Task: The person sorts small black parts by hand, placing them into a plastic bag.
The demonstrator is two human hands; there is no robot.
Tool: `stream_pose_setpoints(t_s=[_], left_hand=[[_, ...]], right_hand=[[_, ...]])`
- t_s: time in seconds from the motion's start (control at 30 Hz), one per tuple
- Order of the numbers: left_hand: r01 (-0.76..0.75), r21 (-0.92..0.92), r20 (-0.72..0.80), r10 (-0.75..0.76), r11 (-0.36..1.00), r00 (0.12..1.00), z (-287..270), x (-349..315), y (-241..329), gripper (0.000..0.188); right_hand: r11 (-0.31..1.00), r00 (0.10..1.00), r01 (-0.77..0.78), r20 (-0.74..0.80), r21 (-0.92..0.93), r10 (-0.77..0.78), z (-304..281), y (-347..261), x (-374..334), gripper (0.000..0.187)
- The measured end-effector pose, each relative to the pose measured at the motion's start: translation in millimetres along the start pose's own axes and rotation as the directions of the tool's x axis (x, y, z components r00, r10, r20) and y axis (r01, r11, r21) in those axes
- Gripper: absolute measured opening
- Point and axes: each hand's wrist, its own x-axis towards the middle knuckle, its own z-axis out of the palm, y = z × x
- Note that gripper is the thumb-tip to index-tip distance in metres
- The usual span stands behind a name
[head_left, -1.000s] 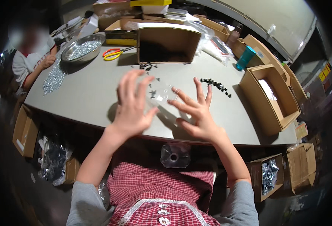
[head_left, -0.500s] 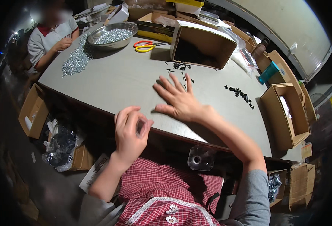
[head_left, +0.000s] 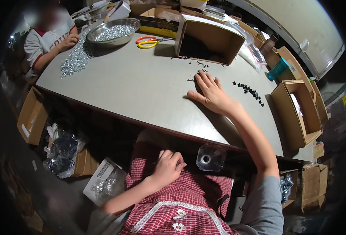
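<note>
My right hand [head_left: 214, 94] lies palm down on the grey table, fingers stretched and thumb spread. Its fingertips touch or nearly touch a few small black parts [head_left: 202, 65] scattered before the open cardboard box [head_left: 235, 47], which has a dark heap inside. My left hand [head_left: 168, 168] is closed over my lap, on the red checked apron [head_left: 180, 184]. What it holds, if anything, is hidden by the curled fingers. A short curved row of small black pieces [head_left: 248, 91] lies to the right of my right hand.
At the back left stand a metal bowl [head_left: 114, 43] of small shiny metal parts and a loose heap [head_left: 73, 64] of them. Scissors [head_left: 147, 42], a teal cup [head_left: 277, 69] and a cardboard box [head_left: 275, 96] sit on the table. Another person [head_left: 49, 39] sits far left.
My right hand has moved right and away from me, toward the black parts. The left hand dropped from the table edge to my lap; a see-through piece seen in it before is now hidden.
</note>
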Motion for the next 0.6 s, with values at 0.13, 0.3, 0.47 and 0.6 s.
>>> stream_pose_setpoints(t_s=[0.13,0.3,0.47,0.6], left_hand=[[0.145,-0.106,0.209,-0.12,0.984,0.971,49.1,6.2,-11.1,0.017],[0.194,-0.071,0.407,-0.149,0.978,0.901,101.0,22.2,-15.0,0.031],[0.043,-0.578,0.032,-0.03,0.815,0.999,127.4,28.7,8.2,0.026],[0.127,-0.593,0.136,-0.056,0.795,0.989,114.4,23.5,-0.9,0.026]], right_hand=[[1.0,0.999,0.01,0.053,0.015,-0.011,-15.6,-8.6,-61.6,0.095],[0.997,0.988,0.033,0.154,-0.067,-0.022,-34.4,-22.3,-115.8,0.091],[1.0,0.996,-0.01,0.091,-0.018,0.012,-42.4,-23.4,-155.7,0.093],[0.997,0.99,-0.034,0.134,-0.076,0.044,-47.9,-26.7,-181.3,0.096]])
